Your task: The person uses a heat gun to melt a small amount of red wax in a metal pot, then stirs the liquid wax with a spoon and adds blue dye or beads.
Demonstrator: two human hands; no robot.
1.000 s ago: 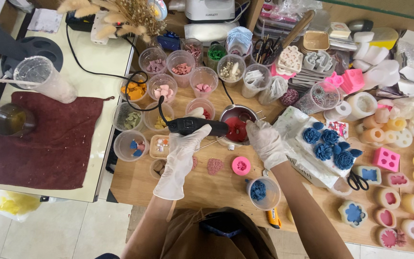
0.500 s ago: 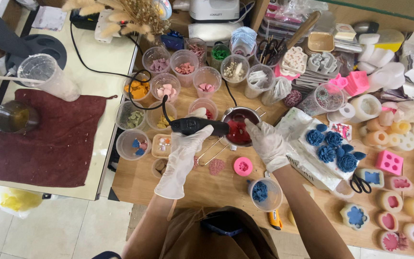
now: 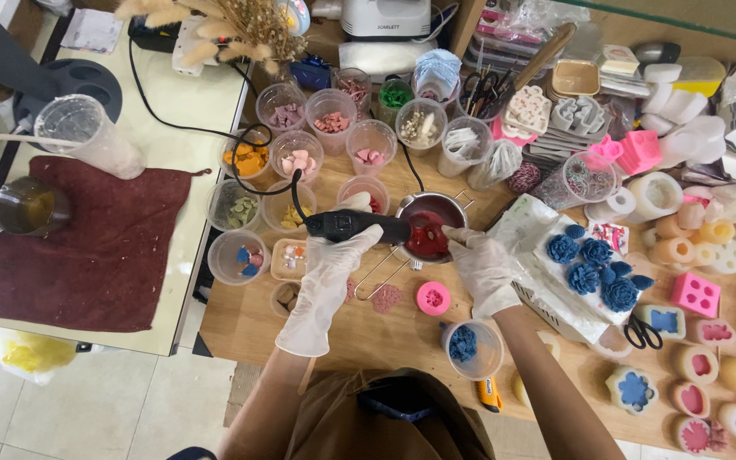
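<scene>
The wooden surface (image 3: 402,336) is crowded toward its far edge with plastic cups (image 3: 331,111) and along its right side with moulds and blue wax flowers (image 3: 596,266), leaving open room only in a strip along the near edge in front of the person. The left hand (image 3: 327,285), gloved, is clenched around a black heat gun (image 3: 358,226) whose nozzle points into the small metal pot (image 3: 429,232) of red wax near the middle of the surface. The gloved right hand (image 3: 485,271) lies just right of the pot, fingers touching its rim; whether it grips cannot be told.
</scene>
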